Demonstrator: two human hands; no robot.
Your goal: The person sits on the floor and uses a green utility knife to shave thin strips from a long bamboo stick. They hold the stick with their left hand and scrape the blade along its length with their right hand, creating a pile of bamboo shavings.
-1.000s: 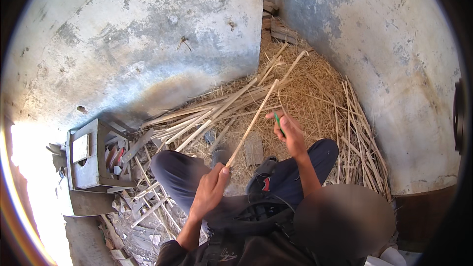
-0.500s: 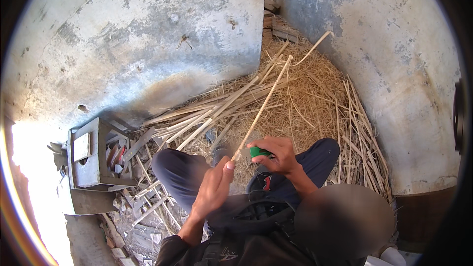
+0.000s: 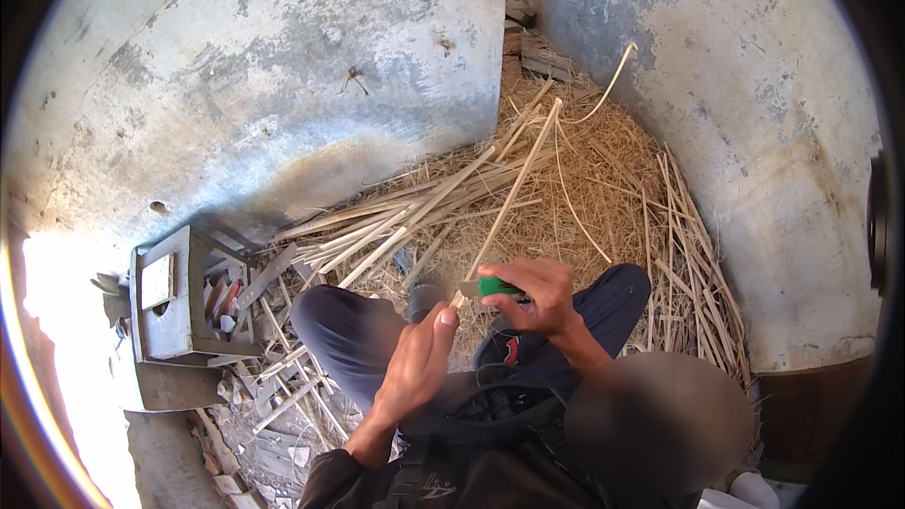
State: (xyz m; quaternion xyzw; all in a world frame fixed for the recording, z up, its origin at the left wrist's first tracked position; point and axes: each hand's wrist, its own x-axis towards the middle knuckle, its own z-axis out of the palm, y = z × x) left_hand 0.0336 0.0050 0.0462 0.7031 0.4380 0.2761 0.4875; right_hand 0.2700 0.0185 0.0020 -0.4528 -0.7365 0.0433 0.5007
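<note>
My left hand (image 3: pixel 417 351) is closed round the near end of a long pale bamboo strip (image 3: pixel 514 193), which slants away from me to the upper right. Thin shavings hang from the strip's far end, and a longer curl stands up beside it. In my right hand (image 3: pixel 541 296) is a green-handled knife (image 3: pixel 498 287), gripped between thumb and fingers. Its short blade lies against the strip just beyond my left thumb. Both hands are above my crossed legs.
A heap of straw-like shavings (image 3: pixel 603 188) spreads in front of me to the corner. Split strips (image 3: pixel 415 207) lie to its left, more sticks (image 3: pixel 702 292) to its right. A wooden box (image 3: pixel 170 292) stands at left. Worn walls (image 3: pixel 283 38) close in the far side.
The strip's far end has shifted slightly upward, and its curled shavings have swung. The left hand has moved a little right; the knife stays near the strip's held end.
</note>
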